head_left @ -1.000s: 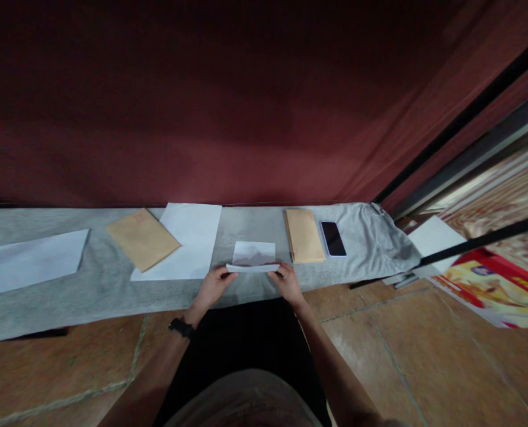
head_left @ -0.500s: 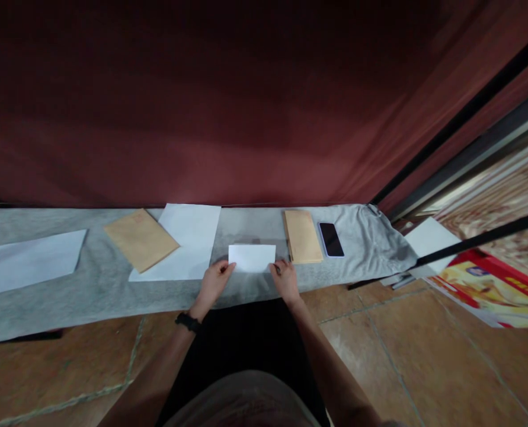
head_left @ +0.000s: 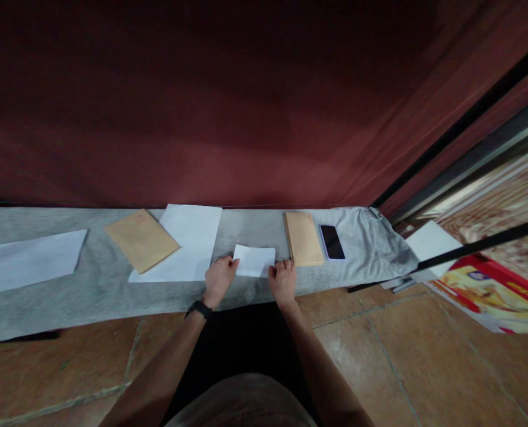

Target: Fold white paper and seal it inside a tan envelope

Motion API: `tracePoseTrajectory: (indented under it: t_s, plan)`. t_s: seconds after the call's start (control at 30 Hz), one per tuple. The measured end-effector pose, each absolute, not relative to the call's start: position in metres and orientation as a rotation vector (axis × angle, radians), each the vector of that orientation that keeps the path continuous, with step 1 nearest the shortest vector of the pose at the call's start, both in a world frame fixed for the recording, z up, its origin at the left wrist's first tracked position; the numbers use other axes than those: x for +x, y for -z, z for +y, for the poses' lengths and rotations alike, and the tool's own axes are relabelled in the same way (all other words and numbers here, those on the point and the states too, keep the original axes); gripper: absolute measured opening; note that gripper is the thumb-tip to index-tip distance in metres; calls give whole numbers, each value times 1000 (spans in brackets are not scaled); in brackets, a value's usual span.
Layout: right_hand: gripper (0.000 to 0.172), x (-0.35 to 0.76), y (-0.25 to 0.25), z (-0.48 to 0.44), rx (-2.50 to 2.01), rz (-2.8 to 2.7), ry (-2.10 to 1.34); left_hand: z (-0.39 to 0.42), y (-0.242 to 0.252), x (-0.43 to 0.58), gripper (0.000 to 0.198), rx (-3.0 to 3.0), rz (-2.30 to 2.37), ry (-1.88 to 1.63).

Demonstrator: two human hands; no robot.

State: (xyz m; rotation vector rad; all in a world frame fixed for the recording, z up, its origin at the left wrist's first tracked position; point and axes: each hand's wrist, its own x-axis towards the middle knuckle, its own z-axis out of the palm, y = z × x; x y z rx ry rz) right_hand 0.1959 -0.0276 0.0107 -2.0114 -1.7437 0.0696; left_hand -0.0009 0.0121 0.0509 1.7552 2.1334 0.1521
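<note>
A small white sheet of paper (head_left: 255, 261), apparently folded, is between my two hands above the grey cloth. My left hand (head_left: 220, 277), with a dark band on its wrist, pinches the paper's left edge. At the lower right corner, my right hand (head_left: 283, 281) grips the same paper with curled fingers. Just right of that hand lies a stack of brown envelopes (head_left: 304, 238). Left of my left hand, a large white sheet (head_left: 192, 237) lies on the cloth, partly under another stack of brown envelopes (head_left: 141, 240).
A phone (head_left: 333, 242) lies right of the envelopes on the grey cloth (head_left: 370, 249). More white paper (head_left: 32, 258) is at the far left. A dark red curtain (head_left: 246, 118) hangs behind. Black poles and a red-yellow box (head_left: 499, 290) stand at the right.
The paper's left edge has shifted slightly right and now looks tilted. My left hand has moved right with it, and my right hand's fingers are more curled.
</note>
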Motion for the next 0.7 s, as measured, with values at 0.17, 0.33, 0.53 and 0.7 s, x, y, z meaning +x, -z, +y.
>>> tracePoseTrajectory:
  t_s: [0.17,0.33,0.53,0.7]
  plan:
    - [13,193,-12,-29,-2030,-1768,-26,16,-52,0,40,1764,2141,-107]
    - [24,194,-17,-29,-2017,-1774,-31,17,-57,0,39,1715,2127,-89]
    - [40,178,-16,-27,-1741,-1963,-66,11,-58,6,40,1753,2143,-102]
    - [49,162,-3,-28,-1727,-2102,-123,7,-54,8,41,1802,2153,-137]
